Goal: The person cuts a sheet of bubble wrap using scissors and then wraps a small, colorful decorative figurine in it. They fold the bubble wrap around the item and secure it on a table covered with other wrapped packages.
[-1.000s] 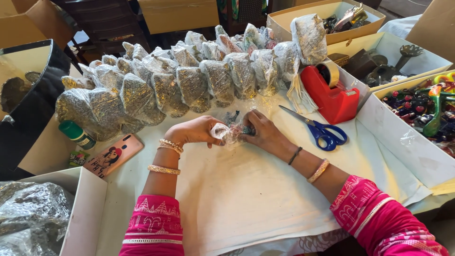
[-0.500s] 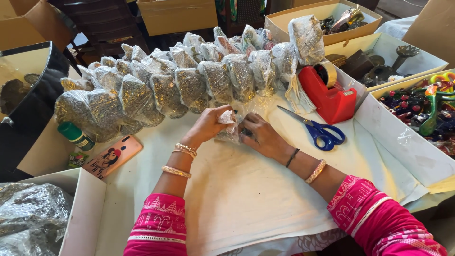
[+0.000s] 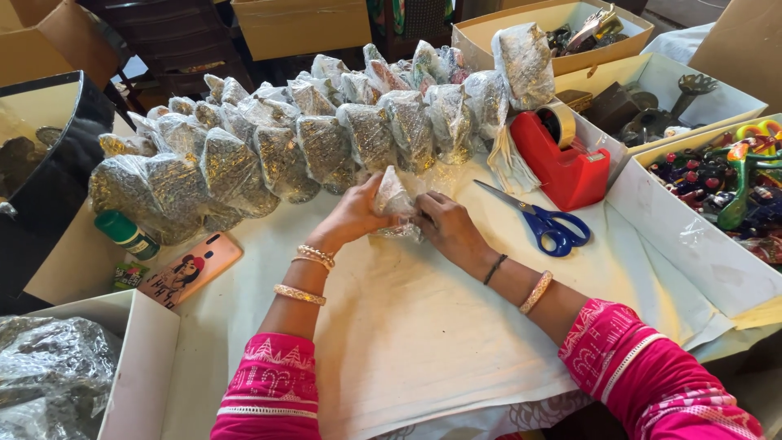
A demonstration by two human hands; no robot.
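Both hands are busy on one small clear-wrapped packet (image 3: 397, 200) sitting on the white paper sheet (image 3: 423, 326), just left of the red tape dispenser (image 3: 562, 159). The left hand (image 3: 352, 216) is curled around the packet's left side, gripping it, and the right hand (image 3: 444, 228) has its fingers pinched closed onto the crinkly plastic at the packet's right edge. Blue-handled scissors (image 3: 542, 220) lie open-ish on the paper right below the dispenser. Behind and to the left of the dispenser there's a long heap of finished wrapped bundles (image 3: 309, 138), all shiny plastic over something dark and glittery, piled a couple deep. Containers: the white box (image 3: 692, 236) just right of the dispenser is full of colourful painted trinkets, red, green and yellow bits; the white box (image 3: 733, 102) behind it holds dark metal-looking pieces; the cardboard box (image 3: 481, 28) above the dispenser has one more wrapped bundle propped on its rim and some mixed items inside that I can't make out. Far left of the dispenser, a white box (image 3: 147, 358) holds crumpled silvery plastic, and a phone in a pink case (image 3: 191, 269) and a small green-capped bottle (image 3: 124, 232) lie near it.
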